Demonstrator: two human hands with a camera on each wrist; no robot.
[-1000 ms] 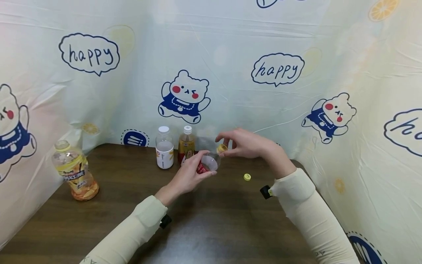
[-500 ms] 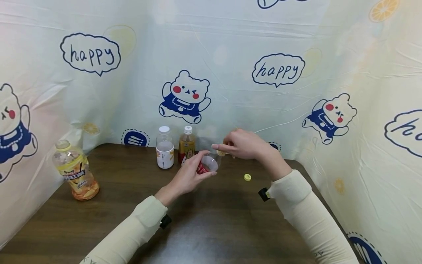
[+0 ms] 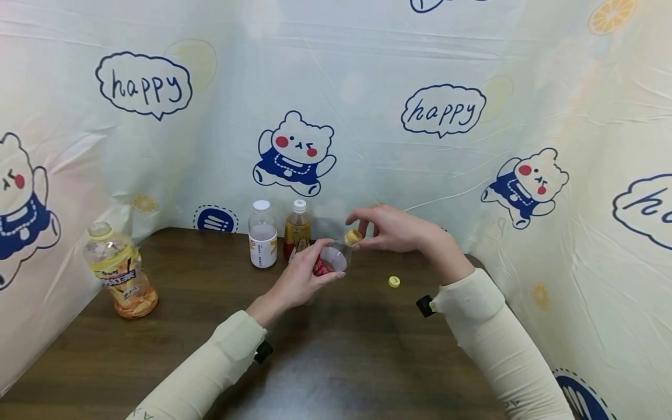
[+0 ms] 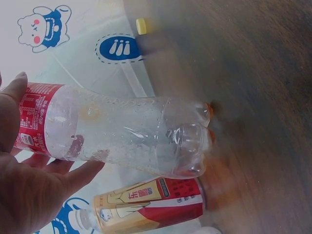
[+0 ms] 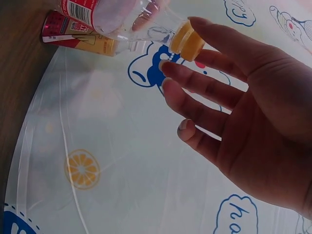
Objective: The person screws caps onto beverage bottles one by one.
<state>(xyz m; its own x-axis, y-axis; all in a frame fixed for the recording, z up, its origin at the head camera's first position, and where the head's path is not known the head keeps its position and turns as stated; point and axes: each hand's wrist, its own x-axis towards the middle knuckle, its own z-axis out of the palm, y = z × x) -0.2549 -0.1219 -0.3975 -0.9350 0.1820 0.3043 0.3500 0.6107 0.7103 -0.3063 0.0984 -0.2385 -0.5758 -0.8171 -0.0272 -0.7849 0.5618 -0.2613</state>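
Both forearms extend forward over the tabletop [image 3: 336, 356]; right hand [image 3: 394, 229] arched, left hand [image 3: 299, 280] lower. Bottle [image 4: 126, 126], between them: clear, red label [image 4: 40, 117], yellow cap [image 5: 187, 41] at its neck, tilted toward the right hand. Left grip wraps the bottle by its label; right grip spread, thumb at the cap's edge, fingers parted.

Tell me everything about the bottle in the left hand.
The bottle looks like clear plastic, seemingly empty, with a red printed label, a lobed base and a yellow cap on its neck. The left hand grips it cap end up; the right hand has its thumb at the cap. Whether the base touches the table is unclear.
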